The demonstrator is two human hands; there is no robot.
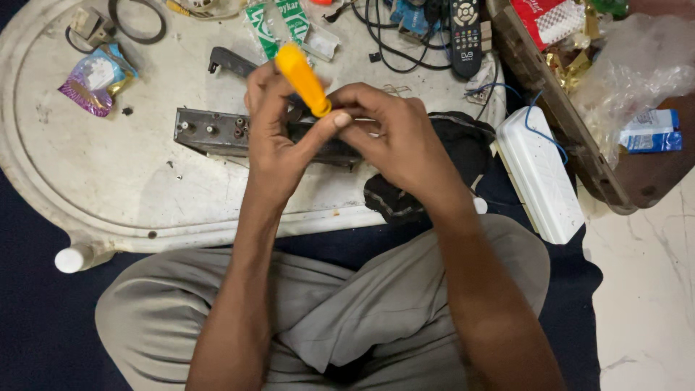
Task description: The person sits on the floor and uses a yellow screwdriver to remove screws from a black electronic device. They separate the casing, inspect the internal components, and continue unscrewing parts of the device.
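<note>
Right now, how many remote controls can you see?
1. A black remote control lies at the top edge of the white table, beside tangled black cables, beyond both hands. Others may be hidden under the clutter.

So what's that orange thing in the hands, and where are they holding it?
A screwdriver with an orange handle. The left hand and right hand pinch it low down, where the handle meets the hidden shaft, above a dark metal box.
</note>
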